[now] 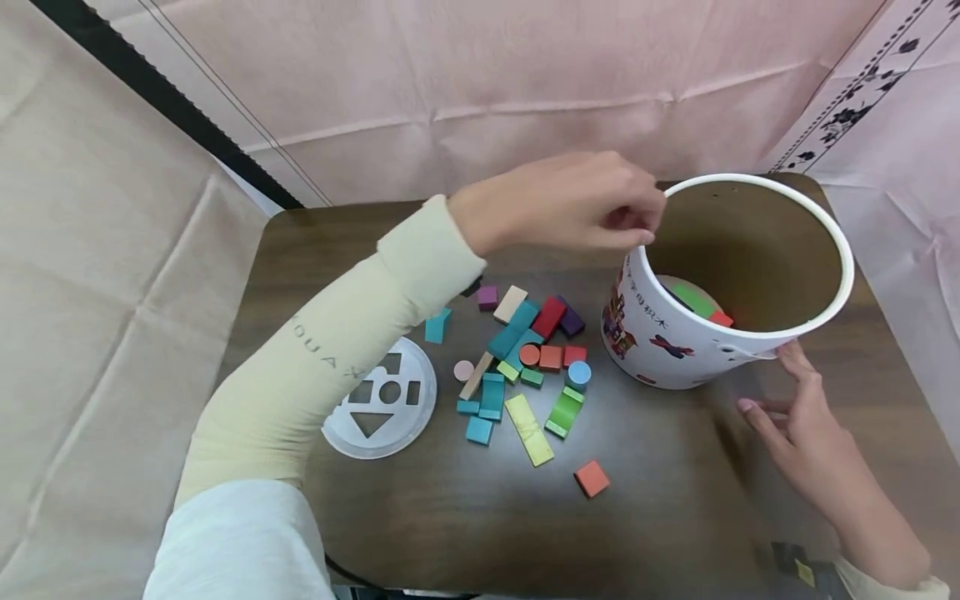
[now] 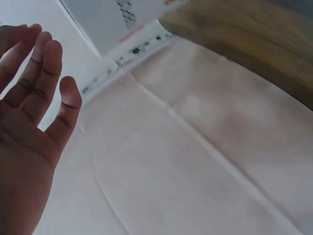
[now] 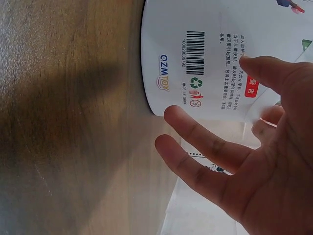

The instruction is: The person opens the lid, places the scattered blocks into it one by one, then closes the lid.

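A white round bucket [image 1: 667, 354] with printed pictures stands at the right of the table in the head view. Inside it lie green and red pieces, partly hidden by the wall. My left hand [image 1: 600, 204] is at the bucket's left rim, fingers loosely bent. The left wrist view shows nothing within those bent fingers [image 2: 51, 63]. By the bucket's right side, my right hand [image 1: 817, 442] has fingers hooked at the white handle under the rim. Two other fingers [image 3: 195, 171] of that hand stretch out past the bucket's barcode side.
Coloured wooden blocks [image 1: 528, 429] lie mid-table in a loose group, with one orange block [image 1: 592, 479] apart nearer the front. A white lid [image 1: 420, 367] with shaped holes lies left, partly under the left sleeve. Pink cloth [image 1: 540, 83] hangs behind the wooden table [image 1: 660, 517].
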Demonstrator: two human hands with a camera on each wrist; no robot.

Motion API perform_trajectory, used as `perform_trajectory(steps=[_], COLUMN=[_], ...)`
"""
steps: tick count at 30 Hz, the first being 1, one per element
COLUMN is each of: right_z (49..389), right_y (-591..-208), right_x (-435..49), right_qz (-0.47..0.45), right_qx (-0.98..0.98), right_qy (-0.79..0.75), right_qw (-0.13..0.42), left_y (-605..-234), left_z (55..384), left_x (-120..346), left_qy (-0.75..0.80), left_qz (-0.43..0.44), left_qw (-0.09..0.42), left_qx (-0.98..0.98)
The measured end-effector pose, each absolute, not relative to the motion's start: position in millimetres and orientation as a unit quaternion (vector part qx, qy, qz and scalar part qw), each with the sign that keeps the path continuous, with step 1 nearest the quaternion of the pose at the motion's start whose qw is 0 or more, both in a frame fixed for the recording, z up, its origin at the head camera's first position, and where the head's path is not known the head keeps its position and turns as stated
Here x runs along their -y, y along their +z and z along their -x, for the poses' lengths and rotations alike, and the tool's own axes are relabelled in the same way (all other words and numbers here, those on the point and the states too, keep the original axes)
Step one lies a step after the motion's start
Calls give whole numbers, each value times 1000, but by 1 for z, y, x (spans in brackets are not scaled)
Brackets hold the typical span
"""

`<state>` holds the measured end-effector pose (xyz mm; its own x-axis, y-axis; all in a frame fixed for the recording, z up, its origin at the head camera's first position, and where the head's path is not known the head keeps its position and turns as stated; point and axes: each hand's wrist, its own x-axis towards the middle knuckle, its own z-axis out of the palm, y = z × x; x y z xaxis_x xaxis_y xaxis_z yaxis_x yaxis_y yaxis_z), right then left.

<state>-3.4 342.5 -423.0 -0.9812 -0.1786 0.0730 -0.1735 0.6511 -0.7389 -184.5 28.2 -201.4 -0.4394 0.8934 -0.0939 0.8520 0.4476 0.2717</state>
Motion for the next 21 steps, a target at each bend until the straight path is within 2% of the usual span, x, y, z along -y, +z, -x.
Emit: perform_trajectory(steps=[4, 7, 15, 21], right_z=[2, 0, -2, 1], right_y=[-423, -422, -422, -416], right_x=[-341, -341, -343, -342], right_qz=[94, 87, 85, 77], right_qx=[-911, -919, -927, -938], right_qy=[-401, -384, -365, -336], right_qw=[3, 13, 19, 38], left_y=[-202, -208, -257, -301], left_z=[185, 185, 197, 208], left_x=[-2, 13, 51, 71], left_qy=[92, 67, -21, -37], left_qz=[-497, -472, -376, -310], left_qw=[101, 115, 206, 256], left_qx=[-857, -871, -903, -915])
